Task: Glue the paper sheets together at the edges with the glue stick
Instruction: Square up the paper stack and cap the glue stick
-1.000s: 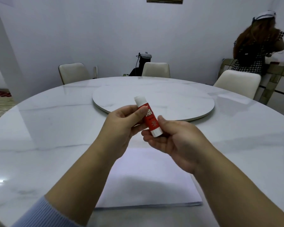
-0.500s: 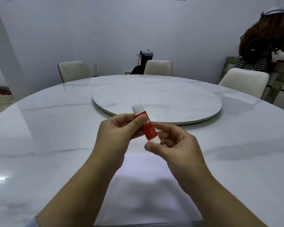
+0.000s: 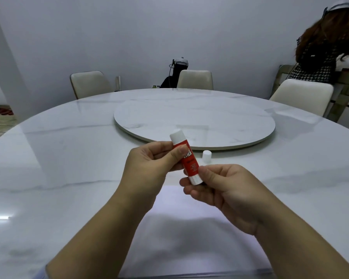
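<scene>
A red glue stick (image 3: 187,158) with white ends is held tilted above the table, its upper end pointing away from me. My left hand (image 3: 149,168) grips its red body between thumb and fingers. My right hand (image 3: 224,190) pinches its white lower end. A small white cap (image 3: 206,156) stands on the table just behind the stick. A stack of white paper sheets (image 3: 189,238) lies flat on the table under my forearms, partly hidden by them.
The round white marble table (image 3: 58,168) carries a raised turntable (image 3: 193,119) at its centre. Three pale chairs (image 3: 194,79) stand around the far side. A person (image 3: 326,47) stands at a counter at the far right.
The small white cap now shows on the table behind the stick. My right hand has shifted its pinch on the stick's lower end. Both hands stay on the stick.
</scene>
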The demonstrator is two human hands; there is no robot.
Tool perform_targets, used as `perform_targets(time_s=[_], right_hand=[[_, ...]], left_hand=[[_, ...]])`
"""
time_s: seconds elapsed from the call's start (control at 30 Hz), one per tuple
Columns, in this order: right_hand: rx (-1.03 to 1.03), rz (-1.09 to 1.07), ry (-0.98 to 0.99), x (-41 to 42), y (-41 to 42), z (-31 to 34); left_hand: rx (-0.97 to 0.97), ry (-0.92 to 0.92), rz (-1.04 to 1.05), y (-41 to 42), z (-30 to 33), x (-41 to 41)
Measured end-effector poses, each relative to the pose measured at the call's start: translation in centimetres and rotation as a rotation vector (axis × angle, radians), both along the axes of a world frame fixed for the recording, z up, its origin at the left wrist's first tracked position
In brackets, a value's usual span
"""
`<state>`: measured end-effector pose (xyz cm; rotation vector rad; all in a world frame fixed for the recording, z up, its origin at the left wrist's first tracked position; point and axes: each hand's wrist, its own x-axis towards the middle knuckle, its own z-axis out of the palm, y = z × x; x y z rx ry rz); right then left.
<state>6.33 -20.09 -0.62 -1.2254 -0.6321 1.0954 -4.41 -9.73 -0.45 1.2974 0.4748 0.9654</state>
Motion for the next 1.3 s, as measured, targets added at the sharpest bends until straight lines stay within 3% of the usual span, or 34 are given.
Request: perform_targets(time_s=[0.13, 0.2, 0.37, 0.53, 0.6, 0.77, 0.97, 1.13, 1.3], right_hand=[[-0.061, -0.183, -0.571, -0.3, 0.6, -1.0], [-0.117, -0.194, -0.648, -0.2, 0.6, -1.1], [-0.085, 0.065, -0.284, 0.5, -0.3, -0.3], [-0.127, -0.134, -0.501, 0.4, 0.3, -1.2], [-0.146, -0.117, -0.551, 0.3, 0.1, -1.1], [-0.099, 0.091, -0.298, 0.7, -0.5, -0.4], [-0.143, -0.089, -0.494, 0.1, 0.0, -1.0], [-0.137, 0.091, -0.256, 0.8, -0.5, -0.4], [-0.225, -0.158, -0.566, -0.5, 0.1, -0.9]], left_hand=[[0.017, 0.024, 0.008, 0.0, -0.1, 0.1], [0.034, 0.040, 0.010, 0.0, -0.2, 0.2], [0.019, 0.044, 0.030, 0.3, -0.3, 0.2], [0.020, 0.043, -0.006, -0.1, -0.4, 0.2], [0.020, 0.048, -0.007, -0.2, -0.4, 0.3], [0.009, 0.046, 0.017, 0.2, -0.4, 0.2], [0.020, 0.054, -0.022, -0.2, -0.4, 0.4], [0.013, 0.062, 0.021, 0.2, -0.5, 0.2], [0.020, 0.057, -0.001, -0.1, -0.5, 0.4]])
